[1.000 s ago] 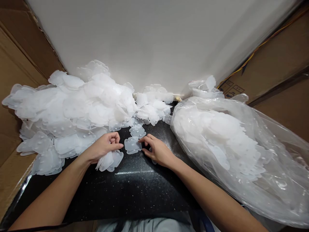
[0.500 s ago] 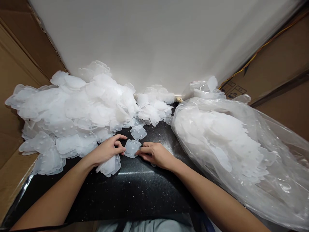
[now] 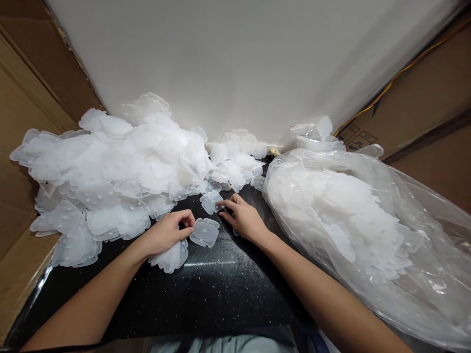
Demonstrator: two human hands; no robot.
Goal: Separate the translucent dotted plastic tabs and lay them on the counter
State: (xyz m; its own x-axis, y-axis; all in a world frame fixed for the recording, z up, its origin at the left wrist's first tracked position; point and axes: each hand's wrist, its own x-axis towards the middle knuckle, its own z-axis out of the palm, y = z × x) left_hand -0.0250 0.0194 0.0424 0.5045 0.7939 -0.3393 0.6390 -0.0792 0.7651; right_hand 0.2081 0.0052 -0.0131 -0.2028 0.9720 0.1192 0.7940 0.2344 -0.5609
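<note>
My left hand (image 3: 175, 229) pinches the left edge of a translucent, notched plastic sheet (image 3: 205, 232) with small round bumps, held over the black counter. Beneath that hand a small stack of similar sheets (image 3: 171, 257) lies on the counter. Just behind the held piece lies another loose plastic sheet (image 3: 211, 202). My right hand (image 3: 241, 215) reaches to its right edge, index finger at the rim and thumb a little apart, open. Part of another small piece (image 3: 236, 232) peeks out under the right hand.
A large heap of such sheets (image 3: 121, 157) fills the left back, with a smaller pile (image 3: 237, 162) beside it against the white wall (image 3: 235, 63). At right lies a clear plastic bag (image 3: 294, 235) full of sheets. Cardboard (image 3: 33, 98) borders the left side.
My right hand has let go of the sheet and moved up and right to the loose one behind. My left hand has taken that first sheet by its left edge, slightly lower.
</note>
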